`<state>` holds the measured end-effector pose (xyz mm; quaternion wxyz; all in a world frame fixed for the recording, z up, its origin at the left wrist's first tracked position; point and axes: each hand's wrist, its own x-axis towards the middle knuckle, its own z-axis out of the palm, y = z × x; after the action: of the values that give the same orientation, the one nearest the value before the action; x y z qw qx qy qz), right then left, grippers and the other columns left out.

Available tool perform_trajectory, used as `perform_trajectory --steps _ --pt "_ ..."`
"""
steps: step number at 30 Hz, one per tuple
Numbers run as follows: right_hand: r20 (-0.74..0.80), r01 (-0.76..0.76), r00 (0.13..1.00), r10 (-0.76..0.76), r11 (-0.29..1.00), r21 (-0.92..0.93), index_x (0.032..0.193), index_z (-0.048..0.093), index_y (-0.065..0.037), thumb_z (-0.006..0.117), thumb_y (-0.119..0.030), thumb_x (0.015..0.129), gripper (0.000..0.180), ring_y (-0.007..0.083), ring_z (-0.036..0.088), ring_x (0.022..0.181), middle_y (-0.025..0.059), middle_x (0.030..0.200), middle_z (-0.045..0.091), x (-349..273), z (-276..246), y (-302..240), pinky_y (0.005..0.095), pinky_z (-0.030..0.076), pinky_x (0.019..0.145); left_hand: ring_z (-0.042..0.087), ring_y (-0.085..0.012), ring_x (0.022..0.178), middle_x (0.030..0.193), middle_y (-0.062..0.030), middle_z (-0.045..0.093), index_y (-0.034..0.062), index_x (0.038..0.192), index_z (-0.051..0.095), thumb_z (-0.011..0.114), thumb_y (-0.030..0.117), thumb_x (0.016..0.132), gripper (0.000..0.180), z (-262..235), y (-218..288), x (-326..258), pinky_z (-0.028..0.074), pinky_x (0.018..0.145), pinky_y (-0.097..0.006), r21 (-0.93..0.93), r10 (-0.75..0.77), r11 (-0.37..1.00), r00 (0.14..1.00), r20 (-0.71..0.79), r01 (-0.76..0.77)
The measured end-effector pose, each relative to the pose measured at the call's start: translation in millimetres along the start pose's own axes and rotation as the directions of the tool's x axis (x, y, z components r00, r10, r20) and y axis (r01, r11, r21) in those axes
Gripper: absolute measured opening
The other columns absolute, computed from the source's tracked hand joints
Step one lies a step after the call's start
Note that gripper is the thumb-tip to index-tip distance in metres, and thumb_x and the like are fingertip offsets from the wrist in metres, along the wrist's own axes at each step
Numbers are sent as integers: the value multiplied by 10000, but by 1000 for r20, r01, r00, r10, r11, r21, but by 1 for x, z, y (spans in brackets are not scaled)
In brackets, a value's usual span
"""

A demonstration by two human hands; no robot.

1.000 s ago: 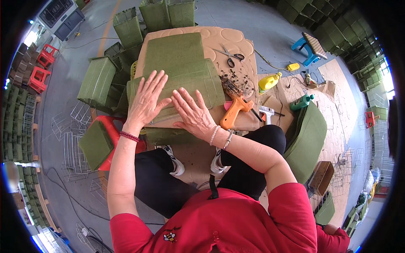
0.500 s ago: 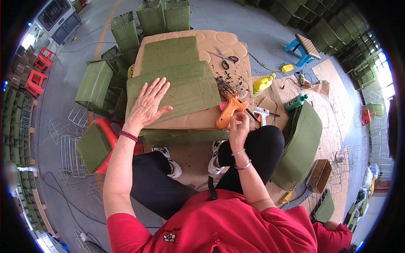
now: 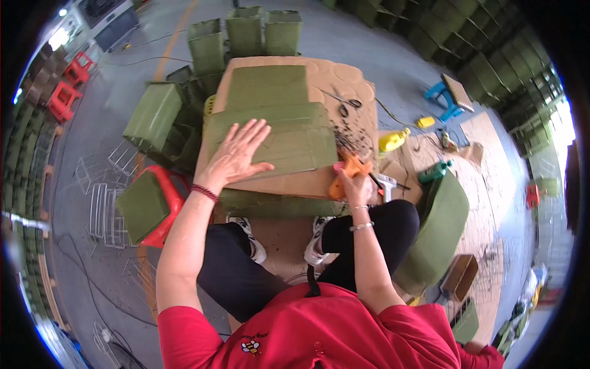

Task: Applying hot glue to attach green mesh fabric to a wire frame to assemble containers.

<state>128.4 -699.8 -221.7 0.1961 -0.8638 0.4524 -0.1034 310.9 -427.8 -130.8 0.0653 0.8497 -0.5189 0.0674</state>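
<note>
The green fabric panel is spread on the cardboard-topped table, pressed flat under the open left hand. An orange glue gun is gripped by the right hand. The fabric is judged light and limp, best held by its edges.

Matt green cloth panel lies over a rough brown cardboard-topped table; the orange glue gun looks smooth plastic, the scissors metal-bladed.
</note>
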Motion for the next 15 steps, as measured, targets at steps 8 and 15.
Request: perform_trajectory --steps 8,15 --pt "353 -362 932 80 191 912 1098 575 -23 723 -218 769 411 142 606 740 43 895 610 8 10 32 282 505 643 242 -280 1385 1486 -141 284 46 1432 273 394 756 788 966 13 5 3 180 1136 -483 -74 -5 997 997 -82 -1" --pt "59 -59 998 -2 -47 997 1184 467 -65 659 -149 828 413 182 613 870 63 1011 592 -7 -52 8 304 512 686 236 -283 1387 1485 -144 279 46 1426 281 505 770 709 1043 5 3 4 167 1140 -497 -59 19 998 999 -49 -22"
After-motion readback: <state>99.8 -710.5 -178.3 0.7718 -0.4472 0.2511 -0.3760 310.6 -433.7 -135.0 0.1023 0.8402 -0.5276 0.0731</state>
